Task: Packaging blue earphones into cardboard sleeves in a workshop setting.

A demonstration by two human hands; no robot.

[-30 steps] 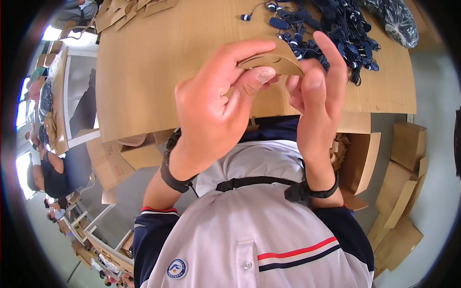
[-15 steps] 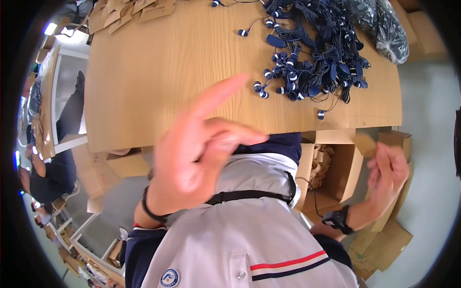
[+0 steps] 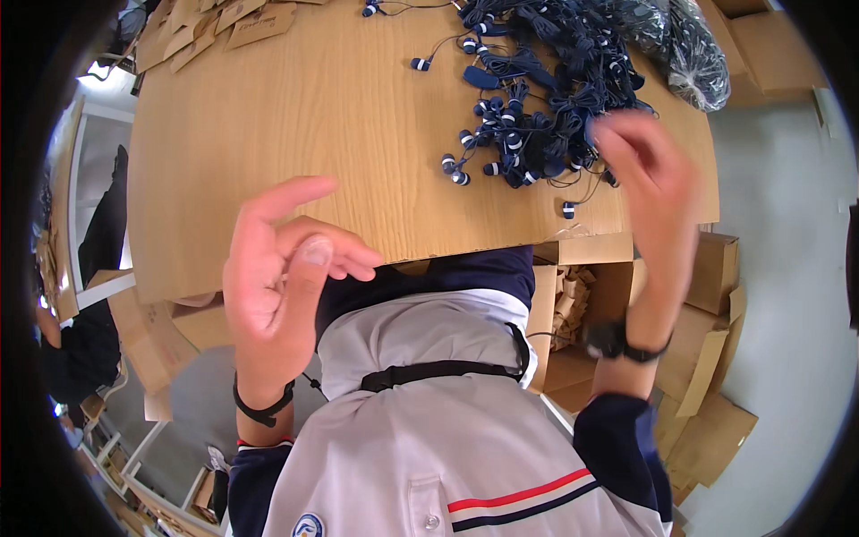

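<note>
My left hand (image 3: 291, 268) is raised over the near edge of the table, holding nothing, its fingers curved and apart. On the right, my right hand (image 3: 649, 166) reaches over the near right side of a heap of dark blue wired earphones (image 3: 573, 98). Its fingertips are at the cables, but motion blur hides whether they grip any. White-banded earbuds (image 3: 455, 170) stick out along the heap's left and near sides. One earbud (image 3: 569, 209) lies apart, close to the table's front edge.
Brown kraft packets (image 3: 259, 25) are piled at the far left of the wooden table (image 3: 295, 116). A clear plastic bag (image 3: 698, 63) lies far right. Below the right edge, an open carton (image 3: 608, 304) holds small kraft packets (image 3: 570, 300). More cartons (image 3: 716, 430) stand right.
My right hand has moved from above the open carton up to the earphone heap; the small brown piece at its fingers is no longer there. My left hand has shifted left.
</note>
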